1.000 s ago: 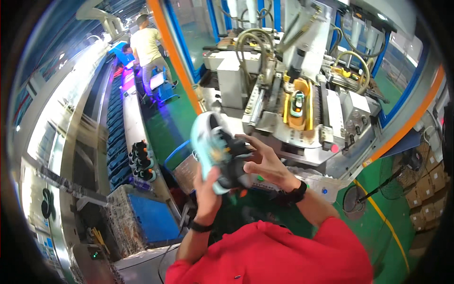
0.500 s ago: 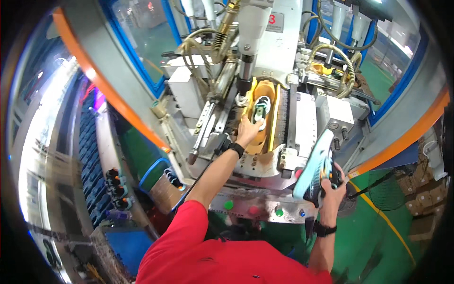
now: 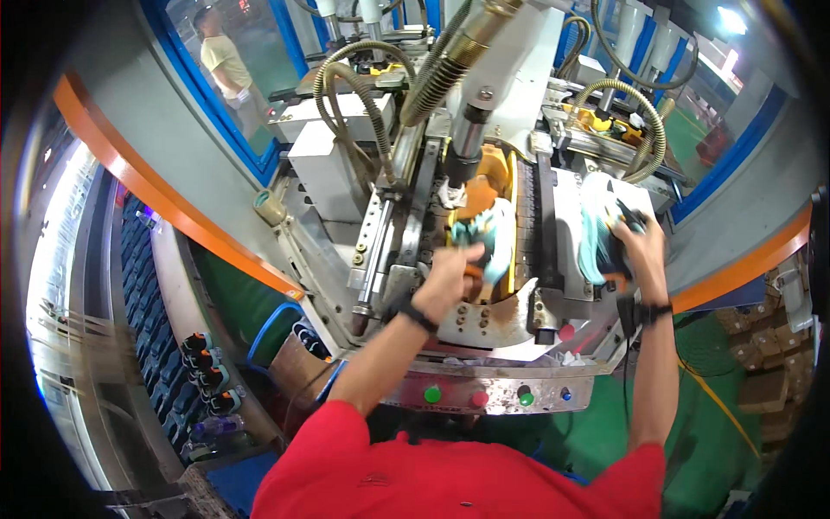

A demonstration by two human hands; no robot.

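Note:
A teal and white sports shoe [image 3: 497, 238], smeared by motion, is over the near part of the machine's tan and yellow cradle [image 3: 493, 164]. My left hand [image 3: 450, 278] is closed on the shoe's near end; the exact finger contact is blurred. Farther right, my right hand [image 3: 644, 246] grips a second shoe [image 3: 596, 227], teal with a black opening, by its dark side. This shoe is over the white plate [image 3: 566, 199] beside the cradle, and I cannot tell whether it touches. A dark metal press rod [image 3: 467, 143] stands above the cradle's left side.
Coiled hoses [image 3: 380, 95] and a white block [image 3: 333, 169] flank the cradle on the left. Along the front runs a panel of coloured buttons [image 3: 480, 398]. Several dark shoes [image 3: 207, 374] line a rack at left. Behind the glass stands a person [image 3: 226, 65].
The shoe at my left hand has shifted and turned out of its earlier place inside the cradle. My right hand has carried its shoe up and forward, over the white plate. The view has shifted.

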